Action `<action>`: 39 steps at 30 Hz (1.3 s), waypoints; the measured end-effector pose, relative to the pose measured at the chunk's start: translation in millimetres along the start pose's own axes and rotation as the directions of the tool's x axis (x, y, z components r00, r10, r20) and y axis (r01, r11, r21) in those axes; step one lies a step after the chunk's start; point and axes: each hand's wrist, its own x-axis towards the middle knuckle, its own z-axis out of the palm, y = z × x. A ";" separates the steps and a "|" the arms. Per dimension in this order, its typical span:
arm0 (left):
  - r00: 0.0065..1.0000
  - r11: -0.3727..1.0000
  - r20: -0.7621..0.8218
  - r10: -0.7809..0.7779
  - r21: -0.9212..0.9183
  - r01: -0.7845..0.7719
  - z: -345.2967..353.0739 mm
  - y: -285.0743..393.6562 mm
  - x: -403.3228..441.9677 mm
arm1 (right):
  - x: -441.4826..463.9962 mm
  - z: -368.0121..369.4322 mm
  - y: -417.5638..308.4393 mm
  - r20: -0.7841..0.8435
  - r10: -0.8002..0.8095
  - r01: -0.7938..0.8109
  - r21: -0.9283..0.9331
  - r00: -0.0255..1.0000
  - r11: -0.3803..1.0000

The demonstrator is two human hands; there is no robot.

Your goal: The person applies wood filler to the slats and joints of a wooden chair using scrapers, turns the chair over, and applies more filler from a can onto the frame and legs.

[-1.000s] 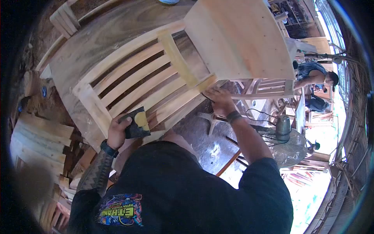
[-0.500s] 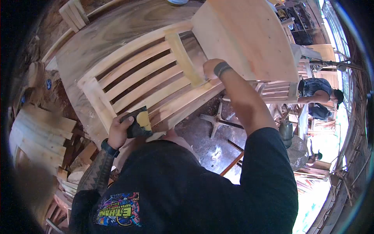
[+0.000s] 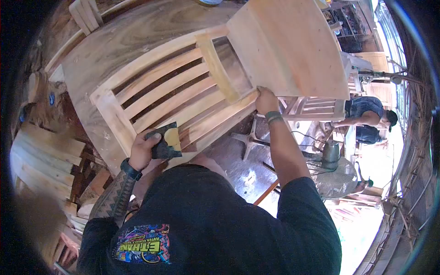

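A pale wooden chair lies on a broad wooden tabletop, its slatted back toward the left and its solid seat at the upper right. My left hand pinches a dark square sheet with a round yellow patch on it, beside the lower slats. My right hand is closed at the near edge of the chair frame, where the back rail meets the seat. Whatever its fingers hold is too small to make out. Yellowish filler colours the crosspiece.
Stacked curved boards lie at the left. A pedestal fan stands at the right, near another slatted chair. A person in a dark cap works beyond it. A metal star-shaped base rests on the floor.
My right hand went from the frame edge up over the corner by the crosspiece, then back down to the near edge. My left hand keeps its hold on the dark sheet.
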 end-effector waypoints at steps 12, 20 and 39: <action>1.000 0.992 -0.017 -0.018 0.123 0.020 -9.3 -16.0 20.4 | -83.1 15.8 -79.3 -0.172 -0.342 0.382 0.362 0.924 0.850; 1.000 0.989 0.005 -0.028 0.145 0.027 0.5 16.6 21.0 | -150.2 10.1 -166.1 -0.018 -0.304 0.291 0.352 0.952 0.890; 0.999 0.996 0.043 0.005 0.084 -0.009 9.1 0.7 8.3 | -35.5 24.4 3.2 -0.025 -0.081 0.084 0.158 0.996 0.984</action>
